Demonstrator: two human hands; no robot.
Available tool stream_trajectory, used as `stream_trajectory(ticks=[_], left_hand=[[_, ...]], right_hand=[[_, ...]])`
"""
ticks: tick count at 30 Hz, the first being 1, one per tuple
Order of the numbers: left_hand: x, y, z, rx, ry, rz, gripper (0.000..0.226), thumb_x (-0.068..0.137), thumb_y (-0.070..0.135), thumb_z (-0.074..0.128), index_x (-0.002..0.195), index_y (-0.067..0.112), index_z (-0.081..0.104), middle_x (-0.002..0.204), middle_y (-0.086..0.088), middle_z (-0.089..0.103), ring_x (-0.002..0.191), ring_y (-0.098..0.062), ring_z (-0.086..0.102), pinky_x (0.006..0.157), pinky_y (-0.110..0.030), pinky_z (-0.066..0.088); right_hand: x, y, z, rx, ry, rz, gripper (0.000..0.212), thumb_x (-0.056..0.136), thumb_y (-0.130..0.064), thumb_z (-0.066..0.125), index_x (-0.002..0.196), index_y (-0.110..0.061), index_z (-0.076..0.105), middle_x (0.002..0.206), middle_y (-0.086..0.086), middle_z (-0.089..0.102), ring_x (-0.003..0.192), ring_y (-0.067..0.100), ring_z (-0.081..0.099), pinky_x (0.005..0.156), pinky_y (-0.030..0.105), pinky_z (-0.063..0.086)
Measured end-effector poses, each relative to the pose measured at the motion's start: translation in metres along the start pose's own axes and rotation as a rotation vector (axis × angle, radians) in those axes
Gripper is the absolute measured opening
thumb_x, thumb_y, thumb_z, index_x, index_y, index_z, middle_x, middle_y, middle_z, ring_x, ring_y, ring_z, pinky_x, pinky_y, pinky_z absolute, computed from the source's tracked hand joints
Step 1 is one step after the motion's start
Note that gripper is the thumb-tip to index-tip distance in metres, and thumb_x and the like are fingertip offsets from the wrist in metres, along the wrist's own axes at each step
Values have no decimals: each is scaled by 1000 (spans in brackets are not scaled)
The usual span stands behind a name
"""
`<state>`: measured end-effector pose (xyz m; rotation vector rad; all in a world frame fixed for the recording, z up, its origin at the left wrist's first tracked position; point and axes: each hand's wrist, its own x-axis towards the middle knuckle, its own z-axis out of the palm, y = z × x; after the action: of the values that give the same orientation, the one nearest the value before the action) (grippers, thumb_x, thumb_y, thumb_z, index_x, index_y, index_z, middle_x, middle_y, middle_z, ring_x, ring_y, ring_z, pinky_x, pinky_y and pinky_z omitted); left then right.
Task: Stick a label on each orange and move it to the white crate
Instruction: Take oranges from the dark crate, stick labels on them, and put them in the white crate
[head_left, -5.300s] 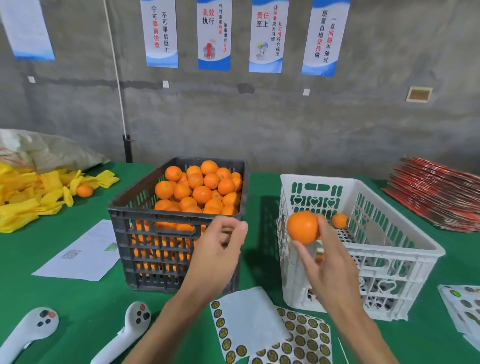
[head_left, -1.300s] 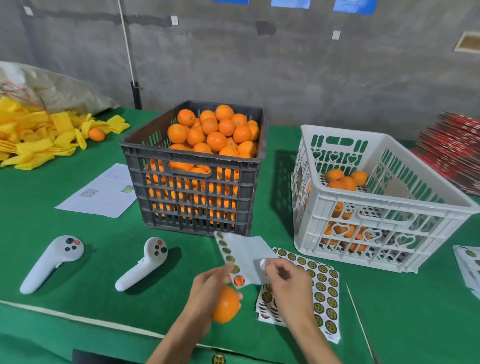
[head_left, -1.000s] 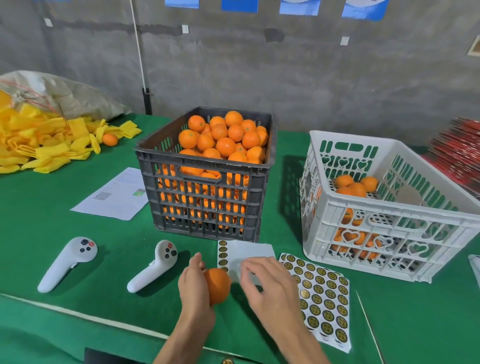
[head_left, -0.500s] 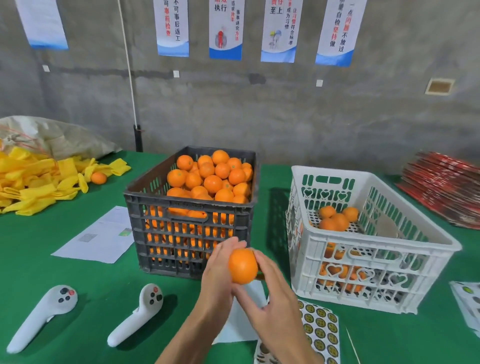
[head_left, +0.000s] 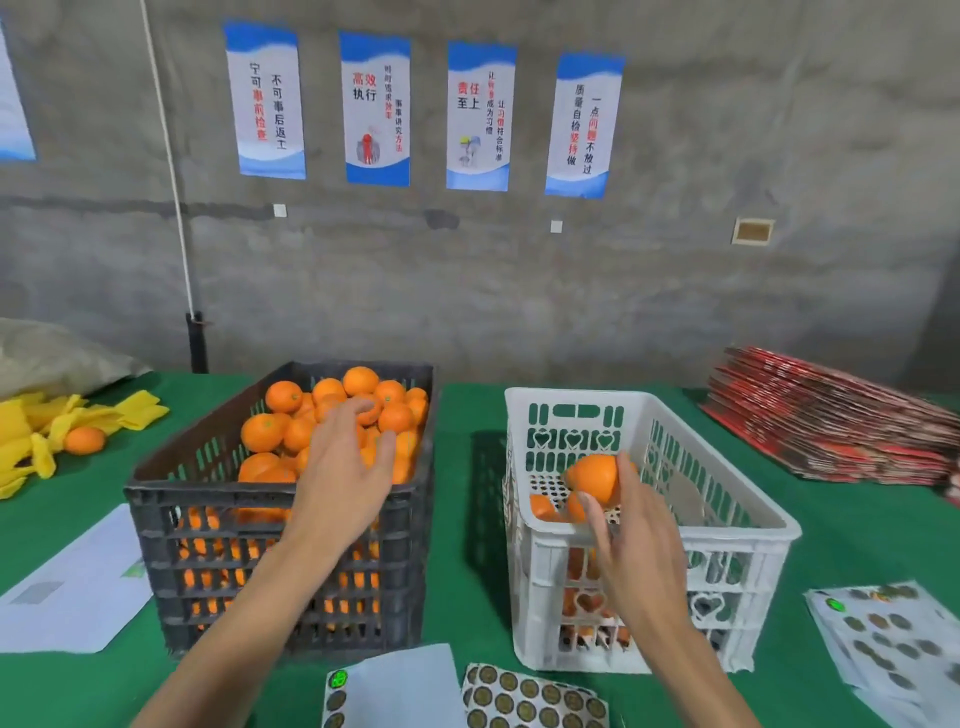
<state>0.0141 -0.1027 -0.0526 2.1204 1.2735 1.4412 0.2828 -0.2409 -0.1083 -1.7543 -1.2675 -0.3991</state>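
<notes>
Inside the white crate (head_left: 649, 530) the right hand (head_left: 636, 540) holds an orange (head_left: 595, 478); left hand (head_left: 345, 480) spread over the dark crate (head_left: 280, 525).

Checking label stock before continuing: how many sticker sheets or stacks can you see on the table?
3. A mostly peeled sheet at the front edge, a full sheet right of it, and a stack right of the white crate. More may lie out of frame.

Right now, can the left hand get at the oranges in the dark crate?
Probably yes. The left hand hovers open right over the heaped oranges in the open-topped dark crate, and nothing lies between them.
</notes>
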Motion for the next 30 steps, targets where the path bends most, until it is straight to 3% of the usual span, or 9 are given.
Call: stream_trajectory(ticks=[5,7,10,15,18,20,24,26,30], left_hand=[[58,-70,-35,356,-98,-190,49,96,20,67,143,9,56,139,-21,59,130,-41,54,103,-50,46],[78,-89,-48,448,-217,-287,52,92,22,71,142,14,59,138,-21,61,129,-40,56,102,-45,47],[94,-111,-53,533,-441,-421,60,87,29,80,142,19,59,141,-16,61,128,-33,59,102,-37,49],[110,-137,-54,730,-739,-613,47,92,34,70,134,14,65,138,-11,65,126,-32,62,110,-49,49],[114,-141,-54,884,-861,-625,58,94,41,67,147,19,55,151,-9,54,138,-34,52,113,-50,43],[116,-140,-53,946,-869,-618,62,96,40,65,153,20,49,158,-7,46,143,-33,46,114,-47,41],[117,-139,-55,1017,-814,-648,56,95,31,67,147,15,55,156,-6,49,141,-31,50,109,-42,46],[116,-141,-54,971,-793,-639,55,93,28,69,145,13,57,153,-8,52,137,-32,54,109,-45,47],[107,-146,-52,849,-507,-562,50,91,15,65,138,3,54,143,-21,57,128,-40,59,102,-49,52]], right_hand=[[6,6,7,14,-42,-41,53,100,-52,49,141,-18,49,121,3,69,107,22,67,98,47,55],[4,2,17,11,-107,-51,57,100,-55,50,142,-17,50,132,5,66,113,23,66,102,46,52],[-1,-12,33,23,-98,-93,55,98,-42,61,144,-12,53,132,4,65,119,25,61,103,40,47],[-7,-33,58,124,-71,-149,46,101,-36,57,140,-12,57,129,2,66,118,22,58,98,35,45],[-8,-38,67,135,-67,-156,46,102,-35,55,140,-10,58,130,3,66,117,22,60,98,37,48],[-9,-39,70,122,-67,-171,49,97,-35,55,139,-10,59,131,3,67,119,21,59,102,34,43],[-11,-40,71,95,-88,-192,45,99,-32,55,139,-11,59,136,1,65,126,18,57,111,22,26],[-13,-42,70,136,-95,-172,42,102,-30,55,141,-13,59,137,-2,63,128,13,54,111,22,27],[-21,-44,66,243,-91,-144,40,103,-30,54,141,-17,58,137,-10,59,128,-1,45,111,24,32]])
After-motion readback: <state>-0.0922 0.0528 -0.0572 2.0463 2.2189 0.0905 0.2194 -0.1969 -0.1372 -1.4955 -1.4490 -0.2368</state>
